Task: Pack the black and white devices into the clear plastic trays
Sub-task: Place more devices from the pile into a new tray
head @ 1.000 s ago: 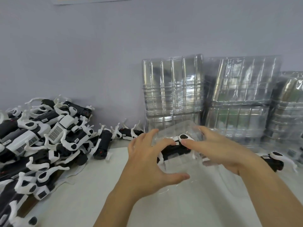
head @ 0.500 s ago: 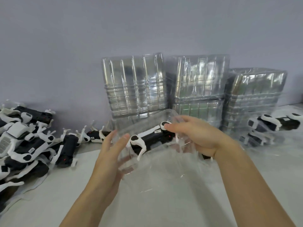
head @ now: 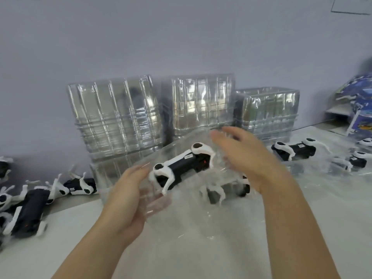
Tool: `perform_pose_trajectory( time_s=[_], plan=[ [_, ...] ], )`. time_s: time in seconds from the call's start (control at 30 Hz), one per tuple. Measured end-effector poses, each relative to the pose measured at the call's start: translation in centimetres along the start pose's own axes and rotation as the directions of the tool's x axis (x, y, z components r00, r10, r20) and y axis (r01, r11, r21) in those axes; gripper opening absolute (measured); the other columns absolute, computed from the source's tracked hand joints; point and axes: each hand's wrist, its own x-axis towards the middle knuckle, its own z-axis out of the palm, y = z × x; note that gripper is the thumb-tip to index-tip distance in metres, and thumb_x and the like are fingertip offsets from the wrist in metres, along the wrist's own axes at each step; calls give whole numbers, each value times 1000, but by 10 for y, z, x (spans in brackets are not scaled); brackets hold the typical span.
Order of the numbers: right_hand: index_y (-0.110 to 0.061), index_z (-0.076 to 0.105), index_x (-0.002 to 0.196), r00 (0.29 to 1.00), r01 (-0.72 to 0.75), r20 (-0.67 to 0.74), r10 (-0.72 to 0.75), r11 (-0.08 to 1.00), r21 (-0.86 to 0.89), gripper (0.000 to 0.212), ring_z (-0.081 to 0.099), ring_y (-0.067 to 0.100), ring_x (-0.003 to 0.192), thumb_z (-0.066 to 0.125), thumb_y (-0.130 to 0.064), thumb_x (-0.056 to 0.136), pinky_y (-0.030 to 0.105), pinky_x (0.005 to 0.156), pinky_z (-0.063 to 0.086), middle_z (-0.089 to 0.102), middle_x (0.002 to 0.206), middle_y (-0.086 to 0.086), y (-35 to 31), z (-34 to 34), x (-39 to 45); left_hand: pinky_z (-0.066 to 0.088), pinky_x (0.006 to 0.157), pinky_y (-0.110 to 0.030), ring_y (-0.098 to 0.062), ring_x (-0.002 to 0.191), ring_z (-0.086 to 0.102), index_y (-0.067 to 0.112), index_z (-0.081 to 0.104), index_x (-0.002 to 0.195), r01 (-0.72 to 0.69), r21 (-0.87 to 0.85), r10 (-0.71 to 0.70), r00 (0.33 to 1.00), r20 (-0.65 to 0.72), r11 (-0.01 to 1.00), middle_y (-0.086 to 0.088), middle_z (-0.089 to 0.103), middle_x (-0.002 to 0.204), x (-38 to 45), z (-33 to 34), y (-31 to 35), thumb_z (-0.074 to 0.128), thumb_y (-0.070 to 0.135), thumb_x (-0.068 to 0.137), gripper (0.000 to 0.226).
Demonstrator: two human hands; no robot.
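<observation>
pale table [head: 201, 248]; carried loose black and white devices [head: 30, 210] at left, stacked clear trays [head: 116, 117] along the wall.
</observation>
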Motion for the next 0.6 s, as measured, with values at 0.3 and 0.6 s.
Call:
perform_pose_trajectory(
  time_s=[0.3,0.6],
  plan=[
    [-40,60,102,862,83,-508,5,985,151,12,64,-4,72,55,-33,94,18,65,49,61,78,-25,16,-42,7,59,81,-58,-23,57,66,20,61,118,91,191,-101,994,48,977,-5,68,74,50,78,-15,57,22,98,21],
    [-29,67,118,904,-69,-427,25,994,-87,28,54,-4,57,58,-25,92,12,51,30,59,85,-17,35,-31,14,48,85,-38,-23,107,55,28,50,123,-22,470,41,999,-31,883,0,55,124,55,104,-33,49,41,99,28]
  ],
)
